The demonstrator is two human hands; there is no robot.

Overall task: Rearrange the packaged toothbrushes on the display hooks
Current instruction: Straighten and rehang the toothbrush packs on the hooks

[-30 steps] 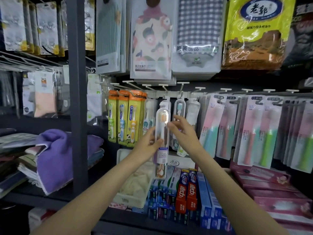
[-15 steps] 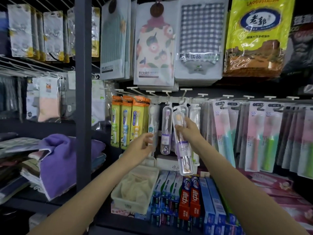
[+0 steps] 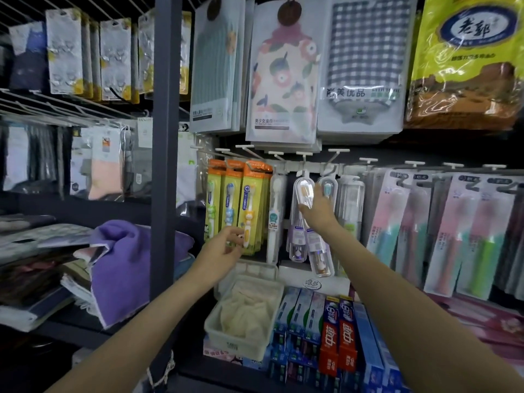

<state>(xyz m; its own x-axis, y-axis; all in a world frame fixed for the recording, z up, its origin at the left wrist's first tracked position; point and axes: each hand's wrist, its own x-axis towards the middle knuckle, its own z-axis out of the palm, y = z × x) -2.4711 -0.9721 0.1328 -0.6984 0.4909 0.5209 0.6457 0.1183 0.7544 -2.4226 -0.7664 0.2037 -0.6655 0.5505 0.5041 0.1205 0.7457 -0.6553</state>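
My right hand (image 3: 317, 209) holds a clear-cased toothbrush with orange bristles (image 3: 314, 239) up at a white display hook (image 3: 304, 163), its top at the hook and its lower end tilted right. Another clear-cased toothbrush (image 3: 297, 245) hangs just behind it, and a teal-bristled one (image 3: 328, 188) hangs to the right. My left hand (image 3: 225, 248) hovers lower left with loosely curled fingers, holding nothing, in front of the orange-and-yellow boxed children's toothbrushes (image 3: 246, 205). A white toothbrush (image 3: 273, 217) hangs between those boxes and the clear cases.
Pink-and-green carded toothbrushes (image 3: 442, 231) fill the hooks to the right. Toothpaste boxes (image 3: 337, 336) and a white bin of cloth (image 3: 241, 316) sit below. A dark vertical post (image 3: 166, 165) stands left, with folded purple towels (image 3: 122, 265) beyond. Packaged towels (image 3: 283, 75) hang above.
My right hand has raised the clear-cased toothbrush up and left to the hook. My left hand let go of it earlier and has drifted down and left.
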